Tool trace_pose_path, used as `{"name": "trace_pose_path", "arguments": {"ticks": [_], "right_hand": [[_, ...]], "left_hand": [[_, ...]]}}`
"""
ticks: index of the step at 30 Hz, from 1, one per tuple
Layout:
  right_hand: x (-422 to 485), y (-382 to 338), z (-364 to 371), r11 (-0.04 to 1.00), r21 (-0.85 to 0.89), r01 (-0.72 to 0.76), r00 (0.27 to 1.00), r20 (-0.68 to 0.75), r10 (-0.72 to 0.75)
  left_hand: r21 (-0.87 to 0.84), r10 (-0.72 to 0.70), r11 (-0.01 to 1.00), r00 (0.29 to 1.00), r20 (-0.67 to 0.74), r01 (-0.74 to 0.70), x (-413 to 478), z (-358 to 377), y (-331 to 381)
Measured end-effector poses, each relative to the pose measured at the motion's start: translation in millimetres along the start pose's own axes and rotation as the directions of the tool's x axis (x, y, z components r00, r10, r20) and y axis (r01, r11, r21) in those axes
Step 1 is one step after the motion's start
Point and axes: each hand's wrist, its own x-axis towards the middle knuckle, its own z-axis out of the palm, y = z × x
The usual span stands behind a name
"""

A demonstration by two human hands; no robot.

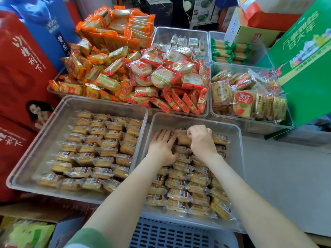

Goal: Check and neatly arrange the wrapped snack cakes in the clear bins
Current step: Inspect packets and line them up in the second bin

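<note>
- Closest to me, a blue slotted basket shows below the near edge of the right clear bin, with my green sleeve just left of it.
- Both my forearms reach into that bin, over the wrapped snack cakes that fill it in rough rows, barcodes up.
- My left hand lies flat on the cakes near the far end, fingers straight and slightly spread.
- My right hand is just beside it, fingers curled down over the far row and gripping one wrapped cake that lies between my two hands.
- To the left, touching this bin, stands the left clear bin; its cakes lie in neater rows, with a bare strip along its left wall.
- Behind both bins sit heaps of orange-wrapped packs and red-wrapped round crackers.
- Farther right are a bin of square biscuits and green-wrapped bars.
- Red gift boxes stand at my left.
- Over the grey counter at my right, a green carton leans tilted.
</note>
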Motion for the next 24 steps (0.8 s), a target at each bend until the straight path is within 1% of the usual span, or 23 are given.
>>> {"name": "trace_pose_path", "arguments": {"ticks": [2,3,4,5,6,7,8,9,10,11,12,14,15,16,18,20,22,24], "right_hand": [[-3.6,-5.4,-15.8,0.972,0.230,-0.053,0.990,-0.114,0.081],[-7.6,-8.6,-26.3,0.944,0.321,-0.069,0.982,-0.146,0.121],[-11.5,-11.2,-36.8,0.913,0.398,-0.091,0.974,-0.157,0.166],[-16.3,-13.6,-47.1,0.876,0.466,-0.127,0.965,-0.145,0.217],[-22.2,-15.6,-56.2,0.832,0.527,-0.175,0.952,-0.125,0.280],[-28.6,-17.3,-63.0,0.780,0.580,-0.234,0.931,-0.098,0.351],[-35.9,-18.9,-67.3,0.718,0.630,-0.296,0.905,-0.056,0.422],[-43.8,-21.9,-71.3,0.647,0.677,-0.351,0.878,-0.003,0.480],[-52.4,-25.1,-74.2,0.573,0.720,-0.393,0.854,0.055,0.517],[-61.1,-29.5,-77.5,0.501,0.759,-0.416,0.841,0.112,0.529],[-69.9,-35.0,-81.6,0.426,0.797,-0.427,0.837,0.170,0.521],[-86.5,-47.9,-93.8,0.269,0.863,-0.428,0.847,0.279,0.453],[-94.0,-54.9,-101.6,0.201,0.883,-0.425,0.855,0.318,0.411],[-100.8,-61.2,-108.2,0.157,0.892,-0.423,0.862,0.343,0.374],[-113.7,-72.5,-120.0,0.130,0.901,-0.415,0.876,0.356,0.325],[-126.9,-82.1,-130.5,0.138,0.913,-0.384,0.894,0.331,0.301],[-140.5,-91.3,-139.8,0.159,0.929,-0.334,0.914,0.278,0.295],[-154.3,-100.2,-148.2,0.183,0.940,-0.288,0.926,0.225,0.303]], "left_hand": [[-0.042,-0.030,0.999,1.000,-0.004,0.030,-2.3,-1.2,1.4],[-0.107,-0.047,0.993,0.999,-0.009,0.046,-4.0,-2.7,2.9],[-0.220,-0.063,0.974,0.998,-0.019,0.057,-6.7,-5.3,5.7],[-0.369,-0.074,0.928,0.997,-0.035,0.056,-12.5,-10.2,10.4],[-0.537,-0.084,0.842,0.995,-0.048,0.045,-20.1,-15.4,14.7],[-0.698,-0.093,0.716,0.994,-0.064,0.022,-29.4,-20.8,18.1],[-0.820,-0.109,0.573,0.992,-0.060,0.014,-41.6,-26.5,21.7],[-0.902,-0.129,0.431,0.991,-0.040,0.020,-54.4,-31.9,24.5],[-0.943,-0.152,0.331,0.988,-0.023,0.029,-67.0,-36.6,25.8],[-0.959,-0.170,0.281,0.985,-0.021,0.028,-77.6,-39.9,25.1],[-0.966,-0.175,0.258,0.984,-0.022,0.024,-87.2,-42.7,23.1],[-0.973,-0.151,0.230,0.989,-0.012,0.023,-106.1,-51.7,18.1],[-0.976,-0.126,0.217,0.992,-0.010,0.017,-115.5,-57.3,15.9],[-0.979,-0.098,0.205,0.995,-0.016,0.005,-124.3,-62.4,13.8],[-0.982,-0.053,0.186,0.998,-0.042,-0.031,-143.1,-73.7,11.8],[-0.979,-0.046,0.192,0.996,-0.079,-0.069,-162.8,-84.4,12.1],[-0.963,-0.059,0.245,0.990,-0.129,-0.111,-182.3,-93.5,14.0],[-0.934,-0.082,0.326,0.980,-0.183,-0.147,-201.5,-100.6,17.7]]}}
